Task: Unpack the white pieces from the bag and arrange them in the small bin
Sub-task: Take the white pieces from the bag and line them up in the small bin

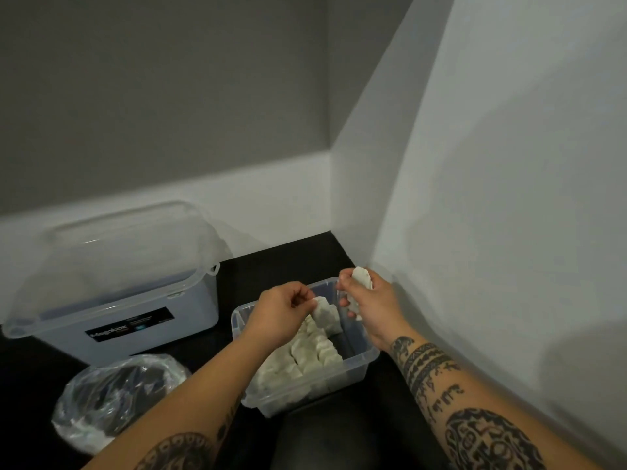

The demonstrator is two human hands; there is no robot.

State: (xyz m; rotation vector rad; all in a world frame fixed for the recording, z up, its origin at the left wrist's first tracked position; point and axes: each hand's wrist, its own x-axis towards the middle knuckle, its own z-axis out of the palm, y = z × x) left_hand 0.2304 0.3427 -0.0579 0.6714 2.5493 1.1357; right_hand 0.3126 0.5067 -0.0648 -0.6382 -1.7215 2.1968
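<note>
— Where was everything at that point?

— The left grip (278, 308) pinched one piece (324, 312) between thumb and fingertips, just above the far end of the bin (305, 398). The right grip (368, 301) was curled round a handful of spare pieces (360, 281), over the bin's far right corner. The rows (307, 356) already packed filled the near and left part, and a dark strip along the right side looked unfilled.

— So what worried you?

— Mostly the right grip. It held several pieces at once, one poking out of the top of the fist and another out of the bottom. If the fingers loosened, I judged one could fall onto the rows and knock them crooked, or go over the rim onto the desk (291, 262).

— And the left?

— A light pinch on something that looked soft and irregular. Set down carelessly, the piece could lean on its neighbours instead of standing in line. Pushing it in hard might have shoved the row sideways into the gap.

— Any trouble with the bin itself?

— It looked like thin clear plastic on a smooth dark desk. Pressing on one end might have made it slide or tip. The wall (475, 198) stood near on the right, so that elbow had little room.

— And the bag (112, 395)?

— It sat open at the near left, in front of the lidded box (135, 307), with something white low inside. I couldn't tell whether that was more pieces. If it was, they could easily have been missed.
</note>
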